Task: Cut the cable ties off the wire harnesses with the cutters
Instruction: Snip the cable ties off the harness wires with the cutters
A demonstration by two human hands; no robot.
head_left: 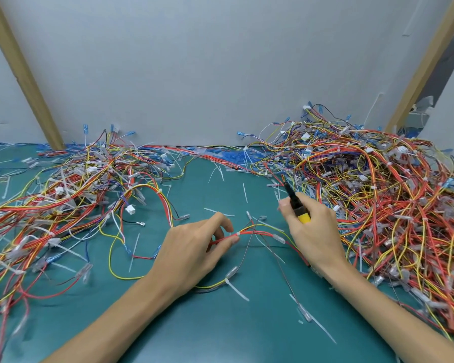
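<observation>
**My Two Hands, a Wire Bunch and the Cutters**

Far on my left lies a big messy pile of wires (63, 195). They are red, yellow, white and blue, with many white ties and little clear plugs mixed in. The pile sits on the green mat (220, 331), up near the grey wall (194, 61). A wooden strip (24, 74) leans up the wall behind it.

Next comes my left hand (194, 247). It lies low on the mat. My thumb and first finger are pressed together on a small wire harness (257, 233) and pinch its red wires. A white cable tie (238, 233) wraps the harness just beside my fingertips. The harness runs on to the right, across the mat and under my other hand. A few yellow wires from it loop back under my left wrist.

In the middle of the mat, farther from me, lie some thin white cut ties (244, 192).

Then comes my right hand (312, 231). My fingers are curled tight around the cutters (298, 205). The handle is yellow, and the black tip points up and away from me. The tip is apart from the cable tie. I cannot tell if the blades are open.

On my far right is another pile of wires (383, 195), even bigger, mostly red and yellow. It reaches right up to my right hand.
</observation>
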